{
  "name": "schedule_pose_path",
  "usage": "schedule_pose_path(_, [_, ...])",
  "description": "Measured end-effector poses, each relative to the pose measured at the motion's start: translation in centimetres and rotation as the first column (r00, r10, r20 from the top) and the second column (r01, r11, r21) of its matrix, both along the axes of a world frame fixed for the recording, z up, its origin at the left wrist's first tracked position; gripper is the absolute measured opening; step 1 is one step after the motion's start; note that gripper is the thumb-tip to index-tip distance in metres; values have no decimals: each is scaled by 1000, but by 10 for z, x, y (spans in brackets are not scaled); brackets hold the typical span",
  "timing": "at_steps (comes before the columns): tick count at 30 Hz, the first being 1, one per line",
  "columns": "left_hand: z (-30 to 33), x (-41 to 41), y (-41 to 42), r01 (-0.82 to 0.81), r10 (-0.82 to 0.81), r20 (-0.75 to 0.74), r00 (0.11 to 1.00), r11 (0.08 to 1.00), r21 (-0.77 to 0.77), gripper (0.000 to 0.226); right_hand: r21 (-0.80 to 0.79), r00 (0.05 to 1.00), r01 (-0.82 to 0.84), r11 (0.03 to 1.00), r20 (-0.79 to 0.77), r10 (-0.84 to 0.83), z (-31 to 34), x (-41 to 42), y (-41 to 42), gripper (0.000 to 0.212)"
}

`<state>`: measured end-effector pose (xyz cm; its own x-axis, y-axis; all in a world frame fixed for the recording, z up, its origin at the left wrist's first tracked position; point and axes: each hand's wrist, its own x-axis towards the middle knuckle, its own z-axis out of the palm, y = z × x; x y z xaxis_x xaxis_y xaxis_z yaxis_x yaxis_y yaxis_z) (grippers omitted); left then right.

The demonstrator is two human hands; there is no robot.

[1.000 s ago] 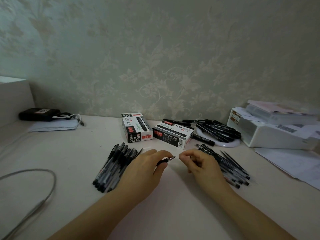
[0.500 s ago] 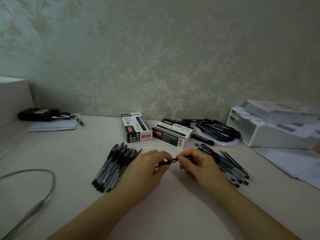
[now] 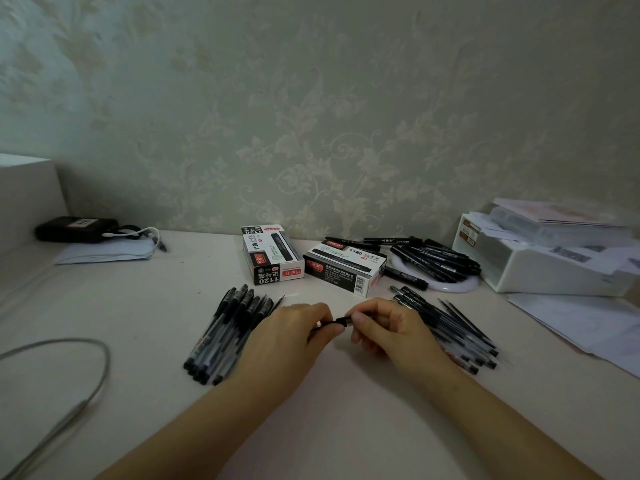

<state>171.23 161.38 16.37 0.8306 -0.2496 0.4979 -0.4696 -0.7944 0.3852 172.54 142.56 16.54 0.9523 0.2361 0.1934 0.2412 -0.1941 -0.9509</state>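
My left hand (image 3: pixel 287 337) and my right hand (image 3: pixel 388 327) meet over the middle of the desk (image 3: pixel 138 306), both pinching one black pen (image 3: pixel 341 321); only a short black stretch of it shows between the fingertips. A row of capped black pens (image 3: pixel 228 334) lies just left of my left hand. A looser heap of black pens (image 3: pixel 457 334) lies right of my right hand, partly hidden behind it.
Two black-and-white pen boxes (image 3: pixel 272 259) (image 3: pixel 346 271) stand behind the hands. Black markers (image 3: pixel 433 259) lie piled on a white ring to the right. A white box (image 3: pixel 540 261) with papers sits far right. A grey cable (image 3: pixel 69 386) loops at the left. A black case (image 3: pixel 74 228) lies at back left.
The hands have closed together. A second ago the pen tip showed bare between them; now the black piece in my right hand sits up against my left fingers, covering it.
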Motion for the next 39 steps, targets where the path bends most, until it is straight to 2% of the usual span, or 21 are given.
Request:
schedule_pose_path(12, [1, -2, 0, 112, -112, -37, 993, 994, 9, 21, -6, 1000, 16, 1000, -15, -16, 2, -1, 0, 9])
schedule_pose_path(39, [12, -8, -4, 95, -94, -21, 995, 994, 56, 27, 12, 1000, -18, 1000, 15, 18, 4, -4, -2, 10])
